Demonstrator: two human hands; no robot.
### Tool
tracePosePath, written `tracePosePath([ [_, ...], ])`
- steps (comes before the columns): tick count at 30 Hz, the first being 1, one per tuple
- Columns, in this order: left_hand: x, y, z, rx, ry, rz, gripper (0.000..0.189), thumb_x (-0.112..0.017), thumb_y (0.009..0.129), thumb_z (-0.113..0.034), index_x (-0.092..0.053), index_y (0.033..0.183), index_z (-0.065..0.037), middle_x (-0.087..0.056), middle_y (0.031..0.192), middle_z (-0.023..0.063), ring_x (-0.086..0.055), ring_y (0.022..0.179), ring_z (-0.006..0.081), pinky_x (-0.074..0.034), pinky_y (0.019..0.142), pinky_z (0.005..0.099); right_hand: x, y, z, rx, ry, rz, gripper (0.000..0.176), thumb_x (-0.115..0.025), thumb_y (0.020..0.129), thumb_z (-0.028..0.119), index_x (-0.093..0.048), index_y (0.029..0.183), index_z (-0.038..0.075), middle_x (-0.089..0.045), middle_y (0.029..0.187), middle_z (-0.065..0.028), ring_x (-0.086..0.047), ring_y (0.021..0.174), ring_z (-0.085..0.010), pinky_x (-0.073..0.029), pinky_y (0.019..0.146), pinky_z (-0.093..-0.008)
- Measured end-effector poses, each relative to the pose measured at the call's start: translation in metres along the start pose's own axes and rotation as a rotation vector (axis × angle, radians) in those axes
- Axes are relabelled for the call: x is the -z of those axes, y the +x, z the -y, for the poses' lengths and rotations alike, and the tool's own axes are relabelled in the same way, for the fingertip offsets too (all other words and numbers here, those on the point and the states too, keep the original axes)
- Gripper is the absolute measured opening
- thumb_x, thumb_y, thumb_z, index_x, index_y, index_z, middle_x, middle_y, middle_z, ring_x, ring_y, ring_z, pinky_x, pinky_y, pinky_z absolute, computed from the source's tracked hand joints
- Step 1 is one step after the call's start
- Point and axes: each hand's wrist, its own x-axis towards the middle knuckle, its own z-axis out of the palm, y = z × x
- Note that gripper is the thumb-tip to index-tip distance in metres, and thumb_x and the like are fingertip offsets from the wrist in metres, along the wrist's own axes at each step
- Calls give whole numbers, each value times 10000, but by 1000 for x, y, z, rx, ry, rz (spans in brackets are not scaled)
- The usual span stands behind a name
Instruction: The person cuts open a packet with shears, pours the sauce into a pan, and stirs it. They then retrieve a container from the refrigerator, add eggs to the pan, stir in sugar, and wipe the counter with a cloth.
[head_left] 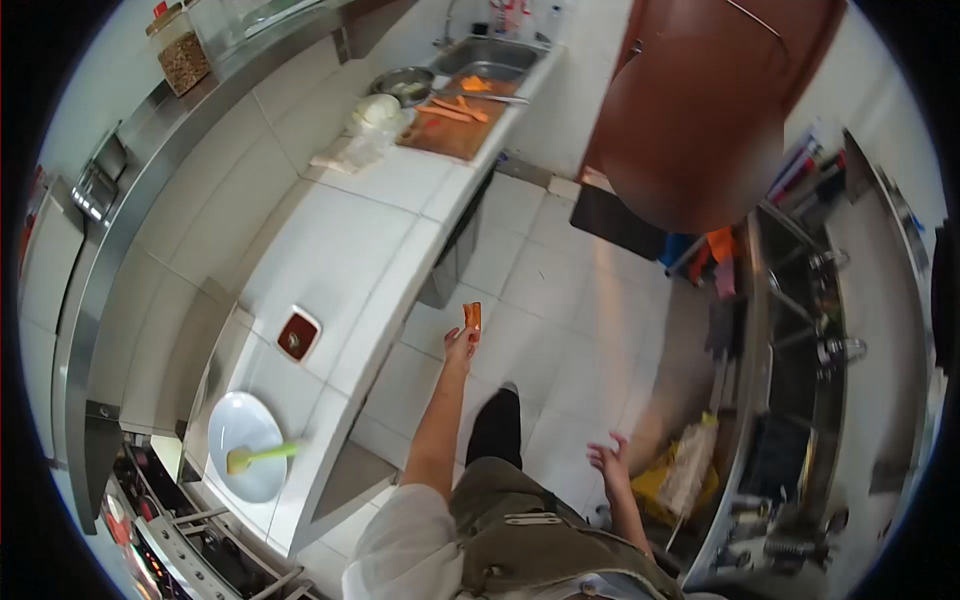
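Note:
My left hand (459, 346) is stretched out over the floor beside the counter, its fingers closed on a small orange-red packet (473, 316). Any print on the packet is too small to read. Lower on the right, my right hand (608, 458) hangs in the air with its fingers apart and nothing in it. On the white tiled counter (370, 240) to the left sit a square dish of dark red sauce (297, 334) and a white plate (232, 425). A green-handled brush (262, 455) lies across that plate.
Orange strips lie on a brown cutting board (440, 138) with a knife (485, 97), near a metal bowl (403, 84) and the sink (490, 58). A stove (190, 540) stands lower left. A metal-fronted unit (765, 370) lines the right; a dark mat (618, 225) lies before the door.

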Motion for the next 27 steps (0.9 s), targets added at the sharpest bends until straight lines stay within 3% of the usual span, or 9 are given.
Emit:
tracePosePath([
  [3, -35, 104, -62, -85, -47, -97, 742, -774, 620, -146, -351, 1219, -40, -551, 744, 42, -489, 586, 95, -385, 487, 228, 53, 76, -68, 207, -361, 86, 490, -503, 826, 13, -221, 1224, 62, -592, 904, -166, -612, 729, -215, -512, 647, -349],
  [5, -52, 166, -72, -262, -123, -440, 158, -660, 728, -151, -522, 790, -105, -518, 595, -26, -360, 366, 50, -260, 335, 190, 102, 108, -114, -6, -887, -7, 531, -593, 790, 105, -262, 1201, 45, -604, 848, -167, -623, 738, -267, -508, 652, -344],
  [6, -63, 177, -89, -236, -91, -336, 150, -646, 750, -171, -535, 820, -99, -521, 615, -22, -381, 395, 44, -259, 346, 174, 135, 129, -164, 430, -1089, -23, 535, -589, 796, 126, -269, 1212, 23, -616, 845, -178, -629, 736, -273, -509, 627, -343],
  [8, -7, 325, -56, -301, -404, -129, 292, -603, 809, -241, -578, 1024, -44, -618, 839, 66, -573, 662, 134, -445, 534, 213, 131, 113, -115, -382, -671, -93, 526, -587, 796, 123, -275, 1208, 21, -616, 845, -179, -629, 736, -271, -510, 623, -342],
  [9, -9, 323, -53, -248, -169, -221, 315, -602, 813, -243, -566, 1044, -32, -599, 886, 85, -554, 717, 154, -432, 584, 231, 124, 117, -95, -501, -629, -105, 522, -585, 796, 121, -279, 1206, 19, -616, 844, -179, -629, 736, -270, -510, 622, -341],
  [16, -22, 333, -20, -271, 585, -474, 482, -594, 838, -262, -480, 1185, 52, -465, 1208, 215, -420, 1106, 295, -344, 933, 360, 97, 164, -24, -604, -702, 26, 490, -576, 796, 110, -302, 1191, 10, -616, 843, -182, -631, 734, -263, -511, 609, -336],
  [23, 47, 17, 47, -394, 842, -500, 973, -656, 764, -370, -34, 1412, 4, -222, 1382, 327, -257, 1280, 445, -259, 1064, 422, 58, 298, 24, -320, -812, 373, 459, -567, 797, 98, -326, 1176, 1, -616, 842, -184, -633, 733, -257, -513, 596, -330],
  [24, 81, -20, 79, -258, 860, -553, 1008, -670, 750, -364, -5, 1413, 1, -218, 1379, 336, -260, 1278, 448, -262, 1062, 426, 59, 347, -1, -43, -942, 447, 353, -536, 797, 51, -397, 1118, 2, -610, 819, -173, -631, 717, -233, -513, 561, -315],
  [27, 177, -146, 178, 151, 871, -830, 1074, -696, 723, -336, 61, 1404, 9, -294, 1316, 365, -356, 1215, 449, -324, 1015, 456, -37, 378, 48, 10, -874, 577, 265, -514, 846, 87, -419, 1087, 34, -601, 794, -115, -600, 621, -177, -462, 464, -283],
])
